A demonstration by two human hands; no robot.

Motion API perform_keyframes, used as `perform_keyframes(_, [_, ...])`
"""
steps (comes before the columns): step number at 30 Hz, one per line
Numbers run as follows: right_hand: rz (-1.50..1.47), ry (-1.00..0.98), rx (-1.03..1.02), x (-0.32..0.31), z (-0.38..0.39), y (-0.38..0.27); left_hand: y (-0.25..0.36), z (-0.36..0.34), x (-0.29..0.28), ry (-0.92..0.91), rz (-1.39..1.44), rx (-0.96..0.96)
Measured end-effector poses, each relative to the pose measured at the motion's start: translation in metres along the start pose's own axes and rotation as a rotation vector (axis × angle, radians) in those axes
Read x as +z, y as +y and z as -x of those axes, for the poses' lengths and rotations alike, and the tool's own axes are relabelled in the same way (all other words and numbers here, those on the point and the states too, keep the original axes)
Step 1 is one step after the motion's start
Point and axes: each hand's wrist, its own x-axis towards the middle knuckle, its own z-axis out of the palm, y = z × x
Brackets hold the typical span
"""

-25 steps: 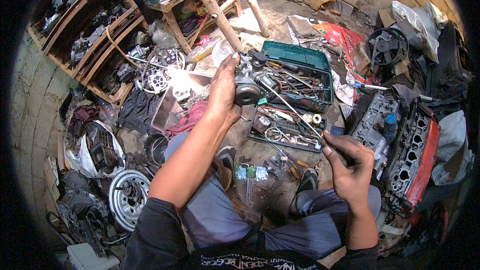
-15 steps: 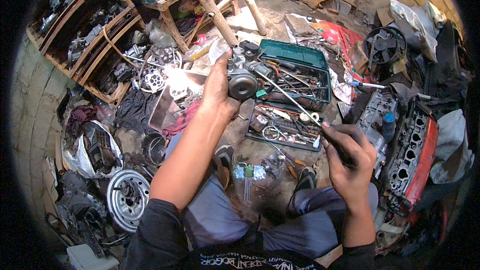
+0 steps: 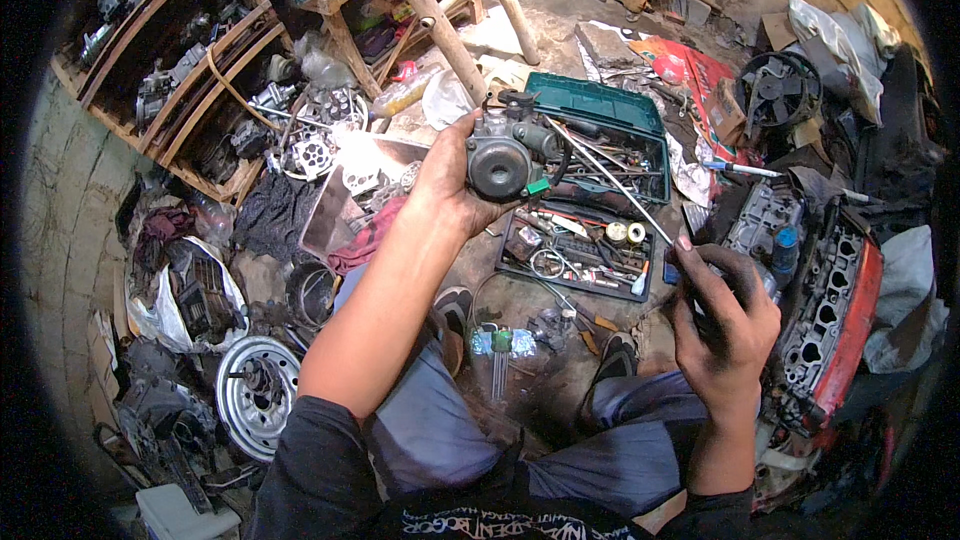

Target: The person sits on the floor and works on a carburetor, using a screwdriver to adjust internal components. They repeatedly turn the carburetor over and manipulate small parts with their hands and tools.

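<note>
In front of me, my left hand (image 3: 452,175) is closed around a grey metal carburetor (image 3: 500,162). The carburetor's round cap faces me, and a small green part (image 3: 538,186) shows at its lower right. Between the thumb and fingers of my right hand (image 3: 722,315) is the near end of a long thin metal rod (image 3: 622,190). It slants up and left, its far end close to the carburetor's right side; whether they touch I cannot tell. My right palm hides any handle on the rod.
Beyond the carburetor lies an open green toolbox (image 3: 600,105) full of tools, with a dark tray (image 3: 510,265) of small parts nearer me. Engine heads (image 3: 825,310) lie on the right. A wheel rim (image 3: 258,398) sits at left, below wooden shelves (image 3: 225,60).
My right hand has shifted right and slightly down with the rod. The carburetor has turned a little in my left hand, bringing its round cap more toward me.
</note>
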Motion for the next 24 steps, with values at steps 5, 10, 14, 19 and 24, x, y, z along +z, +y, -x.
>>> perform_keyframes(5, [-0.024, 0.014, -0.032, -0.002, -0.003, -0.001, -0.001, -0.004, -0.002, -0.032, 0.038, -0.007])
perform_keyframes(10, [-0.054, 0.029, -0.053, 0.001, -0.002, -0.002, -0.001, -0.014, -0.013, -0.145, 0.066, -0.06])
perform_keyframes(14, [-0.076, 0.031, -0.063, 0.001, -0.003, -0.003, 0.0, -0.022, -0.021, -0.186, 0.068, -0.071])
perform_keyframes(19, [-0.113, 0.016, -0.021, 0.001, -0.001, -0.002, -0.003, -0.012, -0.01, -0.096, 0.025, -0.037])
perform_keyframes(24, [-0.111, 0.04, -0.032, 0.003, -0.002, -0.001, -0.003, -0.012, -0.01, -0.074, -0.019, -0.004])
